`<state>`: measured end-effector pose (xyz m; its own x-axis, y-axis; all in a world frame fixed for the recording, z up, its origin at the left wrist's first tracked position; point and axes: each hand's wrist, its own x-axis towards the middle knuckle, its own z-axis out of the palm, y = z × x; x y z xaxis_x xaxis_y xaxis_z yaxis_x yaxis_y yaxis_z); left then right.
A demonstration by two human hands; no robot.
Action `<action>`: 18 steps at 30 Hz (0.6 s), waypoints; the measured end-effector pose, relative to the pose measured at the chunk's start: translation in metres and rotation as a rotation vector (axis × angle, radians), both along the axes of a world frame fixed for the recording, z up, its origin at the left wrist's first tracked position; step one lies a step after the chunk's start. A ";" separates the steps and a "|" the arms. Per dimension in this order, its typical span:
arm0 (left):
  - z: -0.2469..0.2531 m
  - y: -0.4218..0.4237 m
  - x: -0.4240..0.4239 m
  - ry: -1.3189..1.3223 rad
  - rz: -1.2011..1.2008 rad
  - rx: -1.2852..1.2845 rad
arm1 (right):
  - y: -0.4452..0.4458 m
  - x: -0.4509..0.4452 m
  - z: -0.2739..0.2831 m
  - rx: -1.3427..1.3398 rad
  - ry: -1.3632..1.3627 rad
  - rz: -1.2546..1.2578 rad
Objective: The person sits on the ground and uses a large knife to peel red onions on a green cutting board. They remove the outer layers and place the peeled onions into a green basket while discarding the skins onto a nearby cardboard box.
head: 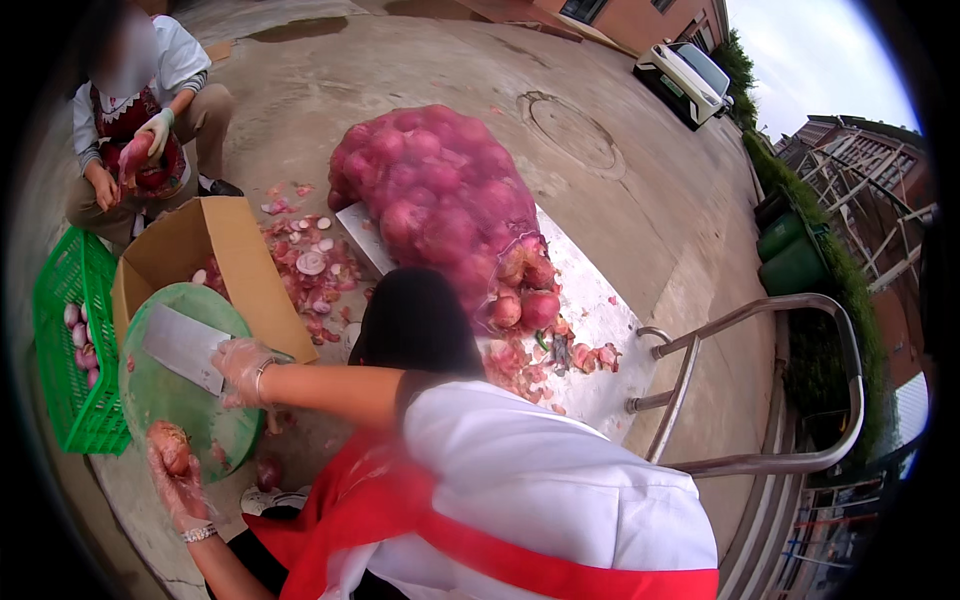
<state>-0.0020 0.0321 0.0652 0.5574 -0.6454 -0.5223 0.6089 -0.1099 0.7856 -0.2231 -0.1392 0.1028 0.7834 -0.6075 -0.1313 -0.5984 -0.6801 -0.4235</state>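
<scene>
My right hand (244,369), in a clear plastic glove, grips a cleaver (182,347) with a broad metal blade. The blade lies flat over a round green cutting board (180,416); I cannot tell whether it touches. Near the board's lower edge, my left hand (178,489), also gloved, holds an onion (171,448) with brown-red skin. A few peel scraps lie on the board. A red onion (269,474) sits on the ground beside my shoe.
A green plastic crate (90,405) holds several peeled onions. An open cardboard box (247,277) adjoins the board, with peelings (311,262) beyond. A mesh sack of onions (435,180) lies on a metal platform cart (600,322) with a tubular handle (847,375). A co-worker (142,127) sits opposite, holding an onion.
</scene>
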 end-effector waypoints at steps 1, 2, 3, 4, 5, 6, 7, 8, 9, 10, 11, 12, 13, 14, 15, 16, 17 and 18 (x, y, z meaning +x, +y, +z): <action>-0.015 0.008 0.021 0.012 0.000 0.030 | 0.003 -0.002 0.006 0.031 0.255 0.045; -0.035 0.014 0.044 0.027 -0.010 0.062 | 0.002 -0.001 -0.015 0.046 0.153 -0.053; -0.041 0.013 0.043 0.011 -0.009 0.088 | -0.001 0.001 -0.053 0.066 0.054 -0.160; -0.044 0.017 0.045 -0.009 0.007 0.112 | 0.000 0.005 -0.075 0.083 -0.052 -0.250; -0.033 0.021 0.037 -0.064 0.058 0.122 | 0.001 0.006 -0.073 -0.005 -0.059 -0.227; -0.025 0.021 0.028 -0.106 0.061 0.102 | -0.002 0.002 -0.062 -0.103 -0.066 -0.200; -0.016 0.023 0.021 -0.150 0.067 0.083 | -0.005 -0.001 -0.052 -0.199 -0.076 -0.168; -0.008 0.023 0.014 -0.184 0.025 0.045 | -0.011 -0.007 -0.055 -0.202 -0.123 -0.212; 0.001 0.025 0.011 -0.218 -0.003 0.011 | -0.017 -0.015 -0.046 -0.081 -0.101 -0.303; 0.003 0.024 0.007 -0.239 0.032 0.027 | -0.021 -0.019 -0.040 0.056 -0.078 -0.365; -0.004 0.012 -0.002 -0.253 0.051 0.056 | -0.030 -0.034 -0.060 0.159 -0.213 -0.385; -0.002 -0.001 -0.011 -0.293 0.026 0.056 | -0.037 -0.041 -0.070 0.370 -0.240 -0.421; -0.002 -0.018 -0.026 -0.268 -0.026 -0.041 | -0.049 -0.053 -0.097 0.266 -0.299 -0.394; -0.001 -0.020 -0.023 -0.312 -0.034 0.024 | -0.047 -0.045 -0.082 0.557 -0.255 -0.367; -0.011 -0.019 -0.015 -0.311 -0.030 -0.026 | -0.048 -0.036 -0.054 0.919 -0.180 -0.268; -0.010 -0.024 -0.019 -0.339 -0.039 0.060 | -0.037 -0.040 -0.039 1.154 -0.368 -0.300; -0.015 -0.028 -0.024 -0.357 -0.032 0.011 | -0.031 -0.048 -0.037 1.319 -0.478 -0.442; -0.014 -0.032 -0.028 -0.328 -0.115 0.075 | -0.030 -0.054 -0.028 1.263 -0.447 -0.397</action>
<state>-0.0302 -0.0002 0.0507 0.6295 -0.6800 -0.3760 0.3056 -0.2282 0.9244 -0.2767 -0.1696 0.0747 0.7096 -0.4560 -0.5371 -0.3115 0.4806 -0.8197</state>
